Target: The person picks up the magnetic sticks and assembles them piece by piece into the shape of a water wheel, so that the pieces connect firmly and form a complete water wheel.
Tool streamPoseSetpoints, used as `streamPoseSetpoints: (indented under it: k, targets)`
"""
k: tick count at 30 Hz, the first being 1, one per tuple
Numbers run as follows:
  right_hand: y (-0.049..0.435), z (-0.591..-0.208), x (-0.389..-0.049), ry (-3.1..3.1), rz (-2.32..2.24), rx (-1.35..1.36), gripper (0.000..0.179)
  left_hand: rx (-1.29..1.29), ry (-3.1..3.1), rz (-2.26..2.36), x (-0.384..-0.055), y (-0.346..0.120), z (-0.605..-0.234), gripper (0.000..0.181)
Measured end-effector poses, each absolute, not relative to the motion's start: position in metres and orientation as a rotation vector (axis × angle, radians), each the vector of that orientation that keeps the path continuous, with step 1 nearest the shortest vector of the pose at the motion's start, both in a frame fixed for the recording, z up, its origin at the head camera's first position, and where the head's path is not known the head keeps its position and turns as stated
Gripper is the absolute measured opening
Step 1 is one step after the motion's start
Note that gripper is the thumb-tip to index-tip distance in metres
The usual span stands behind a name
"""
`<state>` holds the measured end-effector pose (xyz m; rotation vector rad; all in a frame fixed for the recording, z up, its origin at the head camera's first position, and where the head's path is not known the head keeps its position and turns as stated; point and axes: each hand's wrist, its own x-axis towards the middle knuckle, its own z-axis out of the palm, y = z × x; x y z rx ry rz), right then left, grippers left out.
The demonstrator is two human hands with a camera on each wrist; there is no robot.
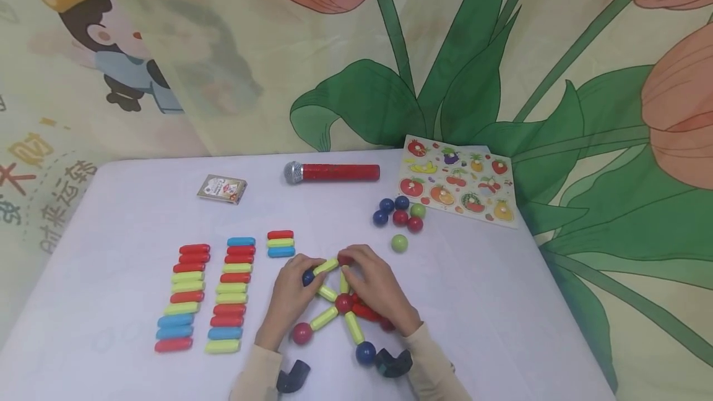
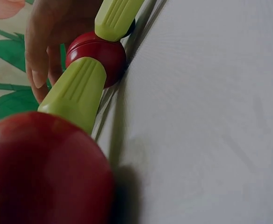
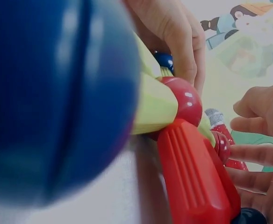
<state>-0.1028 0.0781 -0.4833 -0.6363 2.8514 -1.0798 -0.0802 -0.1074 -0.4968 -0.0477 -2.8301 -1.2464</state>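
Observation:
A star-like construction of yellow-green rods and balls lies on the table, with a red ball (image 1: 344,303) at its centre. My left hand (image 1: 292,289) pinches a yellow-green rod (image 1: 328,265) close to a dark blue ball (image 1: 308,277). At the rod's other end, fingers of my right hand (image 1: 381,283) hold a red ball (image 1: 345,259), partly covered by them. Other arms end in a red ball (image 1: 302,333) and a blue ball (image 1: 365,353). Red rods (image 3: 188,172) also run from the centre, partly under my right hand in the head view.
Columns of red, yellow-green and blue rods (image 1: 231,299) lie at the left. Loose balls (image 1: 400,218) sit at the right, by a fruit picture board (image 1: 457,181). A red microphone (image 1: 340,172) and a small card box (image 1: 222,189) lie farther back.

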Motion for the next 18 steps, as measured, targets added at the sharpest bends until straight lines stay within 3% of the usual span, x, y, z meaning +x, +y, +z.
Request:
streamPoseSetpoints:
  k: [8, 18]
  targets:
    - [0.083, -0.484, -0.104, 2.833, -1.092, -0.647, 0.032, -0.036, -2.834, -1.252, -0.083, -0.112, -0.496, 0.03]
    - [0.098, -0.484, -0.087, 2.882, -1.252, -0.52, 0.027, 0.317, -2.571, -1.18, -0.092, -0.146, -0.497, 0.039]
